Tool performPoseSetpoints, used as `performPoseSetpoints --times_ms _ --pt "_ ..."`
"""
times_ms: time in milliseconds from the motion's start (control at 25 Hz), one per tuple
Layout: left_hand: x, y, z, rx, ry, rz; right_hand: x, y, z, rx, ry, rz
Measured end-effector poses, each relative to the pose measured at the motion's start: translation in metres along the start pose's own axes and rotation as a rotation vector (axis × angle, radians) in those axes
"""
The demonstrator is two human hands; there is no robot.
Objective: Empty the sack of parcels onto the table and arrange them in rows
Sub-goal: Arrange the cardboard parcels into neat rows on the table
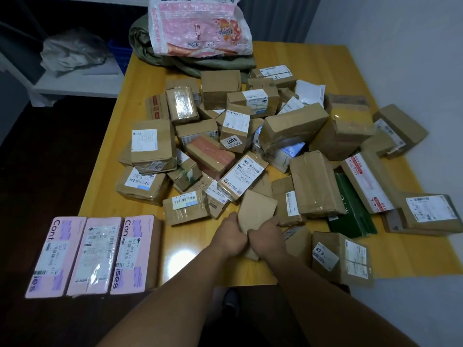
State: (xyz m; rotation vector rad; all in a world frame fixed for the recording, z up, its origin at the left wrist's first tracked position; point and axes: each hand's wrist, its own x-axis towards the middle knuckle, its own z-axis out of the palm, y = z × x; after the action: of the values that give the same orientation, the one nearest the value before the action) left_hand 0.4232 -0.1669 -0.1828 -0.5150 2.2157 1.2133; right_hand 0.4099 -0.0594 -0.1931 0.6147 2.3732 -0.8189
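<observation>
A heap of several brown cardboard parcels [253, 136] covers the middle and right of the yellow table [140, 78]. Three pink parcels [95, 254] lie side by side in a row at the table's front left corner. My left hand [231, 237] and my right hand [266, 240] both grip a flat brown paper parcel [258, 209] at the heap's near edge, knuckles almost touching. The emptied olive-green sack [200, 63] lies crumpled at the far end, with a pink and white plastic bag [200, 26] on top of it.
A green flat box [350, 209] and a labelled carton [340, 256] lie near my right hand. A white shelf [75, 81] with a grey bundle [72, 52] stands left of the table. A shoe [231, 301] shows on the dark floor below.
</observation>
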Motion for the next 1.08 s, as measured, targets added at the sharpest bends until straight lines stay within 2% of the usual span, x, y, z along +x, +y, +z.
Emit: performPoseSetpoints --times_ms 280,480,640,720,840,1080 --pt "0.004 -0.012 -0.001 -0.009 0.021 0.0 -0.012 -0.011 0.001 -0.005 0.042 0.025" --pt "-0.021 -0.029 -0.016 0.048 0.063 0.008 -0.042 -0.025 0.008 0.006 0.036 -0.017" --pt "-0.04 -0.048 -0.039 -0.003 0.083 -0.013 -0.072 -0.04 0.021 0.07 0.045 -0.082" --pt "-0.047 -0.062 -0.059 -0.155 0.04 -0.052 -0.086 -0.047 0.028 0.096 0.084 -0.1" --pt "-0.059 -0.082 -0.088 -0.622 -0.022 -0.148 -0.099 -0.05 0.037 0.134 0.13 -0.08" --pt "-0.08 -0.109 -0.119 -1.024 -0.119 -0.185 -0.123 -0.059 0.067 0.501 -0.11 -0.052"
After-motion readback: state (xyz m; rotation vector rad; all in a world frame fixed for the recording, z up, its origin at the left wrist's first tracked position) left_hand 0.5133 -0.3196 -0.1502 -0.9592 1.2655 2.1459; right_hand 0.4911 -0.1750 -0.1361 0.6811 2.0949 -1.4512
